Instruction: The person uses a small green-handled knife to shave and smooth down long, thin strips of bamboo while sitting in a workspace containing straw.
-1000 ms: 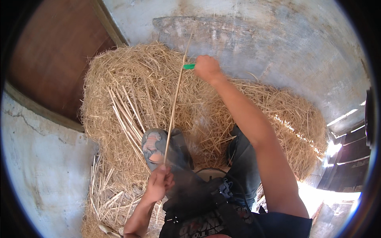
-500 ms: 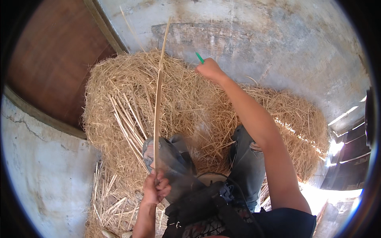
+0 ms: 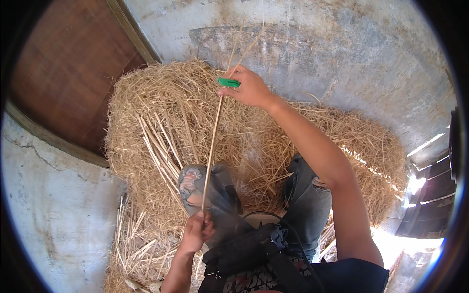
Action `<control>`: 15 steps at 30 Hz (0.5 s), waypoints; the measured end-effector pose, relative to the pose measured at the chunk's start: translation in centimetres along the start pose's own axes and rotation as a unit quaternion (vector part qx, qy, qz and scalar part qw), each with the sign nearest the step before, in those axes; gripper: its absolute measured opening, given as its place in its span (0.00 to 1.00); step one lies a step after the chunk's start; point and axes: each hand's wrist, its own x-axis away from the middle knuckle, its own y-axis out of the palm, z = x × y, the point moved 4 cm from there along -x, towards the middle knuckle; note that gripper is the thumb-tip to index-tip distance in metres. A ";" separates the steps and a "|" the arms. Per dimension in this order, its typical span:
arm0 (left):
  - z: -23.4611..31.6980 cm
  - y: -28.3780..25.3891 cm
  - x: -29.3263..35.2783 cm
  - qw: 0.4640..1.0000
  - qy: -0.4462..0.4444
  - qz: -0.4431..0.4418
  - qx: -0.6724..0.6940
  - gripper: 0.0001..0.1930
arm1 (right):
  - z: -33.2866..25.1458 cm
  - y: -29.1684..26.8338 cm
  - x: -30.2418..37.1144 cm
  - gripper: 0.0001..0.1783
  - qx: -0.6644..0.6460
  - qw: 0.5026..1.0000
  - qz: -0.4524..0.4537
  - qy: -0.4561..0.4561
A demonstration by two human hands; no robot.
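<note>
A long, pale, thin straw stalk (image 3: 213, 141) was pinched by the left hand (image 3: 196, 232); a green tool (image 3: 228, 82) was gripped against it by the right hand (image 3: 250, 89).

A long, pale straw stalk (image 3: 213, 141) stretches taut between both hands, green tool (image 3: 228, 82) at its top.

Green tool (image 3: 228, 82) partly hidden by right hand (image 3: 251, 89)

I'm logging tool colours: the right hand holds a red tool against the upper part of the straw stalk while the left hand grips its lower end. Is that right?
Not quite: the head view shows the tool in the right hand is green, not red. The rest holds: it sits against the upper part of the straw stalk, and the left hand grips its lower end.
</note>
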 end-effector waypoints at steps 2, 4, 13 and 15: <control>-0.1 0.3 0.0 1.000 -0.002 -0.001 -0.005 0.22 | 1.1 0.6 -0.1 0.24 0.006 0.999 -0.033 0.020; 0.0 0.4 -0.2 1.000 -0.003 -0.015 -0.012 0.22 | 2.3 0.7 -0.2 0.22 -0.001 0.999 -0.037 0.020; -0.2 0.7 0.1 0.999 0.004 -0.030 -0.011 0.20 | 2.1 -0.6 -0.6 0.18 -0.162 0.969 -0.056 0.181; -0.2 0.8 0.1 0.999 0.002 -0.036 -0.008 0.20 | 2.6 -0.4 -0.7 0.21 -0.203 0.960 -0.067 0.183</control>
